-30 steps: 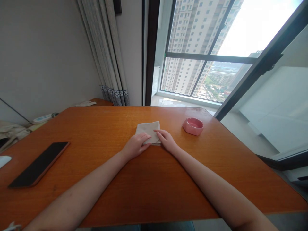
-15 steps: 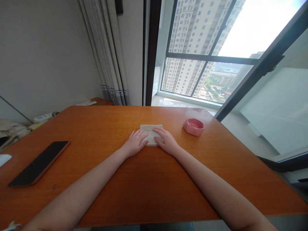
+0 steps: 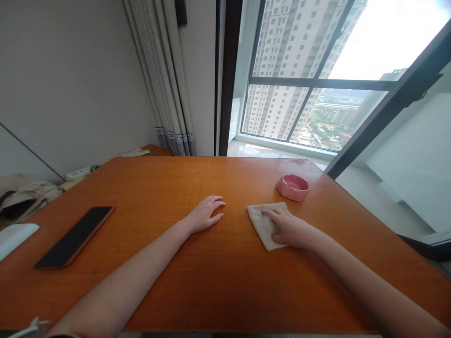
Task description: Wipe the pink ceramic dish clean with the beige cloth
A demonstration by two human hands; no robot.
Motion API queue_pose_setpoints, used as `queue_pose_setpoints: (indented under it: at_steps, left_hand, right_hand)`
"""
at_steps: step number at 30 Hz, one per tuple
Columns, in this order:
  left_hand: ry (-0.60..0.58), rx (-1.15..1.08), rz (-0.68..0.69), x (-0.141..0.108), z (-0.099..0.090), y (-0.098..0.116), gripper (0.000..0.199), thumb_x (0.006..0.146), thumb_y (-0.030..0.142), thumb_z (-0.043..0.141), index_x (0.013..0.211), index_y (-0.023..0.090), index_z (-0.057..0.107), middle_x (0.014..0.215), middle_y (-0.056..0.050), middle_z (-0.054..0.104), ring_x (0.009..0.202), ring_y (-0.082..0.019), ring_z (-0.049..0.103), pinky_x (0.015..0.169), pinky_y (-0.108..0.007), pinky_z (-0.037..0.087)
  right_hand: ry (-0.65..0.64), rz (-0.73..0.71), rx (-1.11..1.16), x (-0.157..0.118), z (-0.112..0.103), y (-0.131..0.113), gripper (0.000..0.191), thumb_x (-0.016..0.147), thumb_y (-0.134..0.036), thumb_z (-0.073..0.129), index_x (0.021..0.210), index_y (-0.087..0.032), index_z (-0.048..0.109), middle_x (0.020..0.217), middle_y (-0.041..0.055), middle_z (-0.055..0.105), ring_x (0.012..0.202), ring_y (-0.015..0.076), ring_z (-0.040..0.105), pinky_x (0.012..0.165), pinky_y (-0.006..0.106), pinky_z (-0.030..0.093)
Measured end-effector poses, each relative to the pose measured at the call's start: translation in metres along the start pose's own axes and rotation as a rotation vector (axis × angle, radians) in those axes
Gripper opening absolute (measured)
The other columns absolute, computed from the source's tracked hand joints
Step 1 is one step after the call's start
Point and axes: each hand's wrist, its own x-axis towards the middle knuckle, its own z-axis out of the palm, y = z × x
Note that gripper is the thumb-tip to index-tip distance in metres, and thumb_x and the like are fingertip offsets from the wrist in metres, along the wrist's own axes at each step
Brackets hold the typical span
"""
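Note:
A folded pale grey cloth point(image 3: 259, 218) lies flat on the brown wooden table point(image 3: 225, 286), right of the middle. My right hand point(image 3: 291, 228) is on the cloth's right part, index finger stretched over it and the other fingers curled down against it; the hand hides that side of the cloth. My left hand point(image 3: 205, 215) rests on the bare wood to the left of the cloth, apart from it, palm down with fingers spread and nothing held. Just beyond the cloth, to the right, stands a pink angular bowl point(image 3: 292, 188), which neither hand touches.
A flat black slab with a reddish edge point(image 3: 75, 237) lies on the table's left side, with a white object point(image 3: 16, 238) beyond it at the edge. A white power strip point(image 3: 80, 172) sits past the far left edge. Curtain point(image 3: 165, 84) and window stand behind.
The cloth has moved right and nearer under my right hand, and it is now turned at an angle. My left hand has come off it and stays near the middle. The view has shifted slightly.

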Motion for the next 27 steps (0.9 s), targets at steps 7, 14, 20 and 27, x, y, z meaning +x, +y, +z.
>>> queue_pose_setpoints:
  at_steps: [7,14,20,27]
  left_hand:
    - [-0.003,0.006,-0.010,0.000,0.001,-0.001,0.041,0.088,0.041,0.043,0.124,0.022,0.051,0.138,-0.008,0.043,0.131,-0.024,0.034,0.110,-0.042,0.028]
    - [0.062,-0.056,0.010,0.002,-0.001,0.003,0.036,0.085,0.034,0.048,0.119,0.023,0.053,0.143,-0.009,0.036,0.133,-0.026,0.032,0.109,-0.045,0.028]
    - [0.066,-0.176,-0.005,0.002,-0.004,0.019,0.016,0.080,0.026,0.051,0.095,0.020,0.051,0.078,0.000,0.059,0.069,-0.014,0.055,0.068,-0.027,0.046]
    - [-0.116,-0.163,0.170,0.002,0.003,0.031,0.021,0.066,0.011,0.051,0.083,0.016,0.063,0.089,-0.005,0.068,0.086,-0.019,0.061,0.074,-0.027,0.046]
  right_hand:
    - [-0.050,0.171,0.078,-0.039,-0.006,0.102,0.079,0.055,-0.011,0.055,0.132,-0.023,0.049,0.122,0.0121,0.056,0.105,0.0274,0.058,0.087,0.035,0.047]
    - [-0.004,0.230,-0.028,-0.036,-0.022,0.076,0.049,0.069,-0.014,0.055,0.117,-0.015,0.062,0.109,0.0148,0.063,0.096,0.0292,0.063,0.086,0.040,0.050]
    - [0.350,-0.363,0.250,0.018,0.005,-0.044,0.057,0.078,-0.016,0.049,0.134,-0.022,0.042,0.130,0.0094,0.049,0.119,0.0219,0.049,0.103,0.038,0.039]
    - [0.376,-0.505,0.487,0.072,0.053,-0.107,0.054,0.065,-0.004,0.048,0.116,-0.019,0.056,0.116,0.0079,0.058,0.108,0.0208,0.053,0.097,0.035,0.042]
